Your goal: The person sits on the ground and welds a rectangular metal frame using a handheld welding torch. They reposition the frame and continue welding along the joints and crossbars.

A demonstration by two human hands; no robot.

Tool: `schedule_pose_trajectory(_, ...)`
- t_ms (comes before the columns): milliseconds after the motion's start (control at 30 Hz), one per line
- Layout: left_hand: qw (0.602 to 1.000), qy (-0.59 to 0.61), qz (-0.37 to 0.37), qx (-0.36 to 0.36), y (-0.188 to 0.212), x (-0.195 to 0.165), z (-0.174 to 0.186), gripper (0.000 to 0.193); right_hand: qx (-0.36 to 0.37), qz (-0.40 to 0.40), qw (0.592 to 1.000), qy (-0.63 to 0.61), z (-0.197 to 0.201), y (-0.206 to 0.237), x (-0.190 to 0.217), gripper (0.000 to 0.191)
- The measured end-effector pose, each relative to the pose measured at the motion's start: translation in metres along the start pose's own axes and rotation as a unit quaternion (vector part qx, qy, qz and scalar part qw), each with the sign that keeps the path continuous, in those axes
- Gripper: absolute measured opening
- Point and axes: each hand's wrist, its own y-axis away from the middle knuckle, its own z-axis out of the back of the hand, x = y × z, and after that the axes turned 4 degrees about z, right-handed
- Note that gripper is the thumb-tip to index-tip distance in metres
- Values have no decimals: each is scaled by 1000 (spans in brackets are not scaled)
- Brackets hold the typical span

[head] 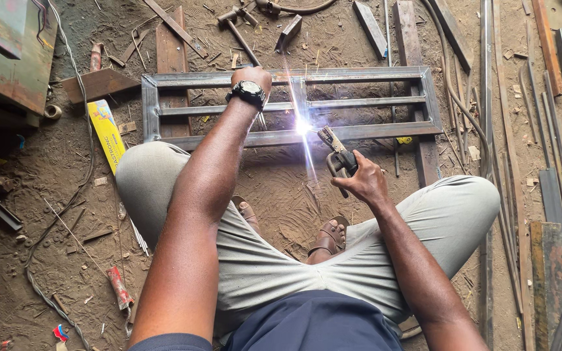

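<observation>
squatting on a dirt floor [281,188], knees wide, sandalled feet between. right hand [363,183] closed around the grip of an electrode holder [338,158], its rod tip at a bright arc [303,126] on the near rail of a rectangular steel frame [359,132]. left hand [251,77], black watch [248,93] on the wrist, pressed down on the frame's far rail; fingers hidden, grip not clear. yellow electrode box [107,133] left of the knee. hammer [237,29] and scrap bars beyond.

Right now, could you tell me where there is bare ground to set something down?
Bare dirt lies between the yellow box and the cable. Crowded: metal strips at the right, scrap above the steel frame.
</observation>
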Motion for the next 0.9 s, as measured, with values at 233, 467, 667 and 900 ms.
schedule_pose_trajectory(233,1000,15,-2,-17,-3,1,-4,21,4,-8,1000,-1,3,0,4,105)
schedule_pose_trajectory(467,1000,-7,-3,-1,-2,1,-5,21,35,-36,999,-12,7,0,6,93)
schedule_pose_trajectory(667,999,-2,3,-36,-1,-1,-5,22,-9,-9,999,-38,-2,-5,-10,107)
schedule_pose_trajectory(900,1000,-1,16,1,-2,-2,-4,22,4,-14,999,-29,-4,-4,-15,106)
